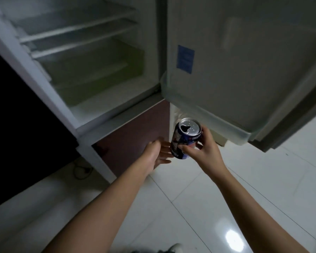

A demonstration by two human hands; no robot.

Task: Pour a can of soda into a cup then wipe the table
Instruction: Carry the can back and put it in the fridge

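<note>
A blue soda can (185,137) with a silver top is held upright in front of an open fridge. Its mouth hole shows dark in the lid. My right hand (202,148) is wrapped around the can's right side, thumb across the front. My left hand (158,152) is stretched out flat just left of the can, fingers apart, their tips at or behind the can's lower left side. No cup or table is in view.
The fridge (91,70) stands open with bare shelves and a greenish drawer. Its door (244,70) swings out to the right, with a door shelf (208,115) just above the can. A maroon lower door (135,139) is closed. White floor tiles (244,189) lie below.
</note>
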